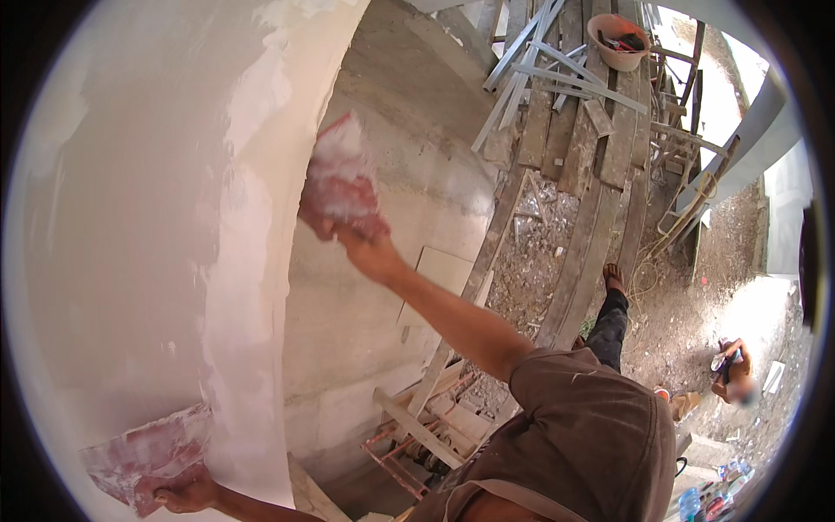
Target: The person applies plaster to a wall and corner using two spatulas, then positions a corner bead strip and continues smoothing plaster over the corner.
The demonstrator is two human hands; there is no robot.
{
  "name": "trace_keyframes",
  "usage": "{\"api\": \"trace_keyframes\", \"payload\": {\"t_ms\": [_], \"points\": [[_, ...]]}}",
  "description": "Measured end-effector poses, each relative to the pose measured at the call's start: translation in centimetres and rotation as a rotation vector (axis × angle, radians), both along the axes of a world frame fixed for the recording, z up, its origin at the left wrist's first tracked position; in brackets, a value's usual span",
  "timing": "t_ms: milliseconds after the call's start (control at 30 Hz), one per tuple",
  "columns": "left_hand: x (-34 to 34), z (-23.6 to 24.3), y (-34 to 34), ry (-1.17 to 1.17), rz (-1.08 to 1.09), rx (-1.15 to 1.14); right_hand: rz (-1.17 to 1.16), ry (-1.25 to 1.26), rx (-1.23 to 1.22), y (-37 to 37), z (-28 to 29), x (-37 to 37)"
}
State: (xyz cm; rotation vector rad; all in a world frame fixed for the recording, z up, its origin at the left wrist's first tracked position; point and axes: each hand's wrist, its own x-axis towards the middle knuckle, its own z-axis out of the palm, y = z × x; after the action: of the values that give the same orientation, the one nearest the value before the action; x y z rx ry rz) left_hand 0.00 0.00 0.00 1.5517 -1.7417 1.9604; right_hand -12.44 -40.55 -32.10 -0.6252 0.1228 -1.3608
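Observation:
My right hand (361, 248) is closed on the lower edge of a wide reddish scraper (346, 170), smeared with white filler and slightly blurred. The scraper is raised beside the long edge of a pale wall panel (148, 244); whether it touches is unclear. At the lower left, my left hand (187, 489) grips a second reddish plate (152, 448), also streaked with white filler. That plate lies over the panel's lower part, and contact cannot be told. Whiter patches of filler run along the panel.
Wooden planks (600, 209) run past my bare foot (614, 277). Metal profiles (557, 78) and a pinkish bucket (617, 43) with things inside lie on them. Rubble (544, 230) lies below. Another person (732, 370) is on the ground at right, near plastic bottles (690, 505).

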Motion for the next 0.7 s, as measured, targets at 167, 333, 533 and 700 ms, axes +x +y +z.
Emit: {"api": "trace_keyframes", "payload": {"t_ms": [167, 333, 533, 700], "points": [[-1.0, 0.0, -0.3, 0.015, -0.005, -0.013, 0.262, -0.138, 0.087, 10.1, -1.0, -0.4], [0.6, 0.6, 1.1, -0.209, 0.076, -0.066, 0.028, 0.091, 0.117, 3.2, -3.1, -1.2], [2.2, 0.0, 1.3, 0.357, -0.398, -0.121, -0.112, -0.221, 0.308, -2.2, 3.3, -4.0], [7.0, 0.7, 5.2, 0.531, -0.417, -0.145, -0.020, -0.098, 0.151, 7.0, 4.0, -1.6]]}}
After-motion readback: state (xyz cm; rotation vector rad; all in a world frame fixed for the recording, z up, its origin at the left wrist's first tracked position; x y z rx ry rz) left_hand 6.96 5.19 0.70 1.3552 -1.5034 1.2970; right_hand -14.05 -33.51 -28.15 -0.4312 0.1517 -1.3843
